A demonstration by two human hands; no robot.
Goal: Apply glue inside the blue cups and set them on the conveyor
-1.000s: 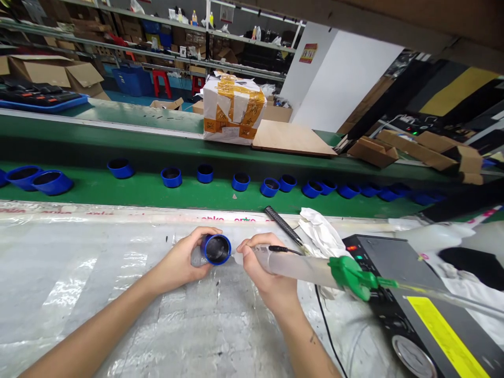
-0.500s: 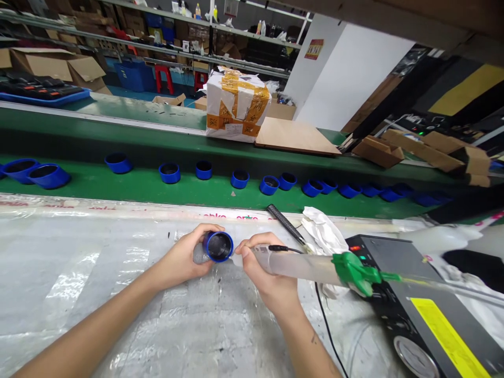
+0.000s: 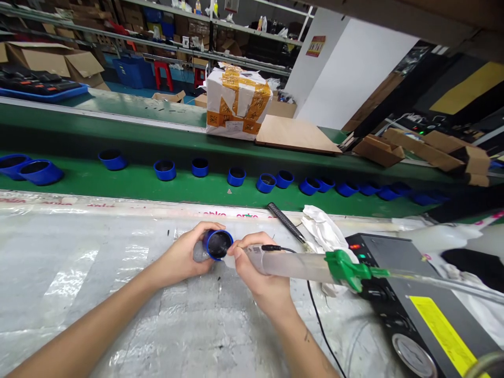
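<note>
My left hand (image 3: 185, 257) grips a small blue cup-shaped part (image 3: 218, 244), tilted so its dark open mouth faces me. My right hand (image 3: 255, 270) is closed round the front end of a long clear dispensing syringe (image 3: 293, 264) with a green cap (image 3: 343, 268) and a tube running off to the right. The syringe's tip sits at the lower rim of the blue part. Both hands rest above a work surface covered in clear plastic film (image 3: 98, 273).
A green conveyor belt (image 3: 129, 184) behind the bench carries several more blue parts (image 3: 236, 176). A black controller box (image 3: 417, 304) with a yellow label sits at right, beside a white rag (image 3: 321, 226) and a black pen-like tool (image 3: 285, 221). A taped white carton (image 3: 236, 102) stands beyond.
My right hand and the syringe have slid left, bringing the tip up to the rim of the blue part. The left hand stays in place holding the part.
</note>
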